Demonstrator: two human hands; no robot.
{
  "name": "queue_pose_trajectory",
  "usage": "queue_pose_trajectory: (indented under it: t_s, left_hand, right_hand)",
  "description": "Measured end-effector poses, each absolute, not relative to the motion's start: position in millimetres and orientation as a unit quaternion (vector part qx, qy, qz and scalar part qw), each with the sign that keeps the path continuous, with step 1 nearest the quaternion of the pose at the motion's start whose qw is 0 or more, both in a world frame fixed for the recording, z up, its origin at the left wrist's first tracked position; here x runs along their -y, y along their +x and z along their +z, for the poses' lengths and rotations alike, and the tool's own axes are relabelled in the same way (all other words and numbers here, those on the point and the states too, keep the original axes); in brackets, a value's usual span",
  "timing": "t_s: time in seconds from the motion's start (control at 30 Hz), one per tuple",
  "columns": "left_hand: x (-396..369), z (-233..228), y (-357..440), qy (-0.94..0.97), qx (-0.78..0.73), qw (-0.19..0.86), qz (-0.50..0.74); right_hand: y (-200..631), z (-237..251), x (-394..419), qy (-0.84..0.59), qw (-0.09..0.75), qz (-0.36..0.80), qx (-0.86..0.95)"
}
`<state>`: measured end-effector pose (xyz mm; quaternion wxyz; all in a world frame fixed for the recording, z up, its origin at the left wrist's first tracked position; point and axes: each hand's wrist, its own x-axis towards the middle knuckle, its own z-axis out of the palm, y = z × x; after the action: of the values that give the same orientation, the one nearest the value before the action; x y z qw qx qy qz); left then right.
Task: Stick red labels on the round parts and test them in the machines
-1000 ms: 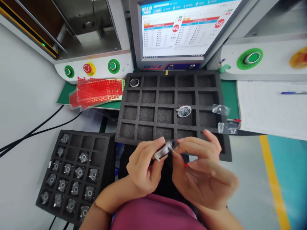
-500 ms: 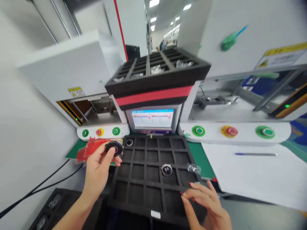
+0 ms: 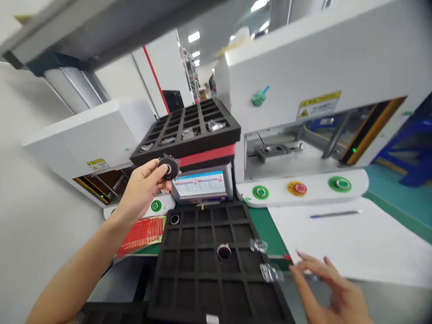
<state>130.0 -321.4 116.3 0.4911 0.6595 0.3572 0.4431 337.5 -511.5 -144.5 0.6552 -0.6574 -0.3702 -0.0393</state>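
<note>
Black foam forms the tray (image 3: 187, 288) that rests on the green tabletop (image 3: 265, 225) in front of the screen (image 3: 202, 185) and juts past the near edge, while a person's left hand (image 3: 145, 185) holds up a dark disc (image 3: 173, 168) before the screen's upper left corner. We see the fingers of that hand gripping the disc, thumb across its front and the others behind, a hold that, we judge, leaves most of its face and pale central ring in view of the wearer.

Forward and to the right of the screen, the right hand (image 3: 334, 288) hangs near the paper (image 3: 357, 247), thumb and forefinger tips close together; we cannot tell whether anything thin is caught between them.

In the tray, we count two round pieces: a first piece (image 3: 174, 219) in the corner compartment closest to the screen's left side, and a second piece (image 3: 224, 252) farther forward of the screen. The foam grid, we think, keeps them from knocking together. Clear scraps (image 3: 272, 272) lie along the tray's edge, forward and right of the screen. Red sheets (image 3: 145, 234) lie to the screen's left; a tray stack (image 3: 189, 145) sits above it, perhaps to spare tabletop room.
</note>
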Motion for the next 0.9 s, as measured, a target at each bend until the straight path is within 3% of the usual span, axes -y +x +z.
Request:
queue_pose_trajectory:
  t_s: [0.1, 0.27, 0.43, 0.67, 0.8, 0.9]
  left_hand:
    - [342, 78, 130, 0.669, -0.37, 0.532, 0.365]
    - [368, -4, 123, 0.648, -0.411, 0.597, 0.235]
    - [390, -69, 131, 0.537, -0.435, 0.688, 0.221]
    - [400, -97, 138, 0.41, -0.452, 0.749, 0.257]
    - [397, -105, 137, 0.385, -0.463, 0.755, 0.257]
    - [395, -112, 138, 0.389, -0.452, 0.765, 0.243]
  right_hand:
    - [355, -144, 511, -0.651, 0.688, 0.03, 0.32]
    - [389, -176, 492, -0.685, 0.644, 0.157, 0.305]
    - [391, -202, 458, -0.671, 0.641, 0.253, 0.272]
    - [382, -200, 441, -0.639, 0.658, 0.322, 0.236]
    - [374, -160, 455, -0.601, 0.678, 0.337, 0.256]
    - [359, -126, 463, -0.525, 0.679, 0.414, 0.302]
